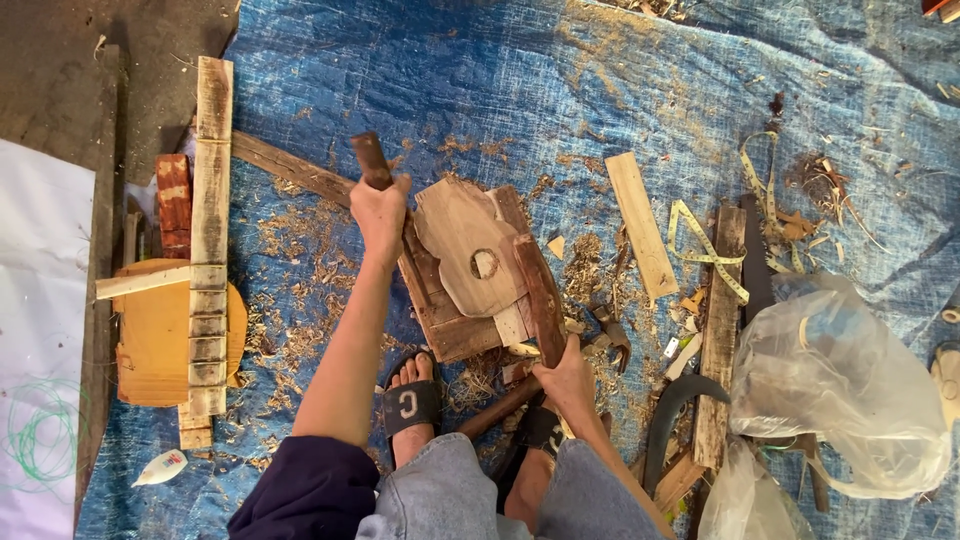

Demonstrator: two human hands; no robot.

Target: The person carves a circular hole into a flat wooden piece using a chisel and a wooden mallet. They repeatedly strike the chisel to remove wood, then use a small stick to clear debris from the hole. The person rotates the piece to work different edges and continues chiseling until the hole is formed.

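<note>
Left to right across the blue tarp [520,70], which covers the floor.

Far left: white sheet [40,300] with green cord on it. Next to it a long slotted wooden plank [210,250] lies over an orange-brown board [150,345], a pale stick across both. Well apart from the work; no obstruction.

Left hand [378,212]: closed tight around a dark wooden tool handle [370,158], handle end sticking up past the fist, just beside the left edge of the workpiece. Tool head hidden behind the hand; cannot tell its kind.

Centre: flat shaped wooden piece [462,240] with a round hole, lying on a stack of reddish boards [455,330]. Judged stiff, dry, fairly light, rough rather than slippery; the thin edges and the rim of the hole look likeliest to split. Best held by the long edges or pinned flat, away from the hole.

Right hand [568,378]: closed around the lower end of a reddish wooden bar [538,295] that lies across the right edge of the piece and appears to press it down. Sandalled foot [412,400] just below the boards, close to the tool path.

Shavings litter the tarp around the stack and may let the boards slide.

Right: a loose pale slat [640,225], yellow measuring tape [712,250], upright plank [722,330], dark curved blade [672,412], clear plastic bags [835,395]. All near the right hand, crowding that side.
</note>
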